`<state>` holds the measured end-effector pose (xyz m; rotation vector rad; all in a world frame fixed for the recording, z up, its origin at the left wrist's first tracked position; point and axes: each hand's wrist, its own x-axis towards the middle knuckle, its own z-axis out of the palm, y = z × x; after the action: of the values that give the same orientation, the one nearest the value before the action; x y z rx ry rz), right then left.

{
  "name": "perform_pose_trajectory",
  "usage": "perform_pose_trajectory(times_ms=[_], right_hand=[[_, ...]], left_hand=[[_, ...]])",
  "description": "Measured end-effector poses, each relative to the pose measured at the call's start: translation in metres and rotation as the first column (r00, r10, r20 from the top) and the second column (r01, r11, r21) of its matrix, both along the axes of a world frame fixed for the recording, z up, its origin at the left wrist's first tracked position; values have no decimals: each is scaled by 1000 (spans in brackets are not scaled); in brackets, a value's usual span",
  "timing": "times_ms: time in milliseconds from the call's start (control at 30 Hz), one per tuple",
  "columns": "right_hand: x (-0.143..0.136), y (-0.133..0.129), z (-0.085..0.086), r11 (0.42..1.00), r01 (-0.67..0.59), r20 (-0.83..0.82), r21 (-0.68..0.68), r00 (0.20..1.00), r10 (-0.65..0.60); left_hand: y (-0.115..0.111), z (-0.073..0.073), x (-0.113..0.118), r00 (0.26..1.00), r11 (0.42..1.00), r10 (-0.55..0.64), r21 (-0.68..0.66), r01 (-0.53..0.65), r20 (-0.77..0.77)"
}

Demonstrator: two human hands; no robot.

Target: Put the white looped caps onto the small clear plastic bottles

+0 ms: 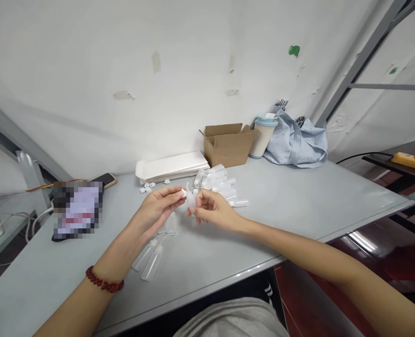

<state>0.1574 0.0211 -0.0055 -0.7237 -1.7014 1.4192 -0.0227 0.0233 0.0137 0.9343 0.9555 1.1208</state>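
My left hand pinches a small white plastic cap between thumb and fingertips. Close beside it, my right hand has its fingers closed on a translucent plastic bottle, partly hidden by those fingers. The cap and bottle are nearly touching; whether they meet I cannot tell. Behind my right hand lies a pile of similar clear bottles with thin white cords. More clear bottles with looped cords rest below my left wrist. Several loose white caps lie beyond my left hand.
Flat white cartons and an open cardboard box stand against the wall, with a lidded cup and a light blue cloth bag to the right. A phone and a blurred-out item lie left on the grey table.
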Motion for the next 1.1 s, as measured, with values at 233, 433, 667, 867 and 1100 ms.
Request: perform_pose_trajectory(times_ms=[233, 433, 667, 867, 1100], right_hand=[[4, 9, 3, 984, -157, -83, -84, 985, 150], [5, 8, 9, 968, -186, -112, -165, 979, 169], [5, 9, 14, 893, -275, -229, -356, 952, 202], [6, 10, 15, 893, -295, -231, -340, 947, 225], [7, 8, 17, 876, -309, -200, -370, 947, 250]], left_hand=[[-2, 4, 3, 999, 999, -15, 47, 14, 29], [-7, 4, 4, 994, 987, -37, 151, 52, -100], [-7, 5, 4, 999, 989, -47, 139, 47, -2], [-7, 6, 3, 995, 980, -80, 178, 89, -57], [-4, 5, -2, 993, 985, -102, 134, 109, -60]])
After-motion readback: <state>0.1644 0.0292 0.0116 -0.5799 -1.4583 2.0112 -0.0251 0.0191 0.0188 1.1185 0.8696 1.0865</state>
